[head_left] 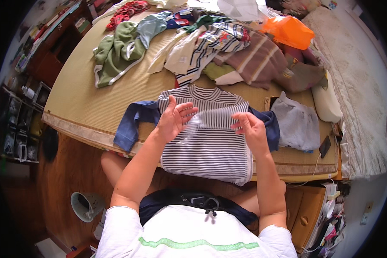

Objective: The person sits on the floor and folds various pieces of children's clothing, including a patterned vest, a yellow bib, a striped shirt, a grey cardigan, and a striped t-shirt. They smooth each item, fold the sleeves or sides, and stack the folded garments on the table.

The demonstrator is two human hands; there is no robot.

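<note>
A black-and-white striped high-necked shirt (202, 152) with blue sleeves lies in front of me at the near edge of the mat-covered bed. Its left sleeve (135, 124) stretches out to the side; the right one is partly hidden by my arm. My left hand (175, 119) is open above the chest of the shirt, thumb up and fingers apart. My right hand (250, 128) has its fingers curled together at the end of a blurred striped fold of cloth (217, 118), which spans the gap between my hands. Motion smears where that fold joins the shirt.
Grey folded clothing (296, 122) lies to the right, near a dark phone (325, 146) with a cable. Beyond are a green garment (120, 53), a heap with a brown striped garment (258, 56), and an orange plastic bag (290, 32). A bin (85, 206) stands on the floor at left.
</note>
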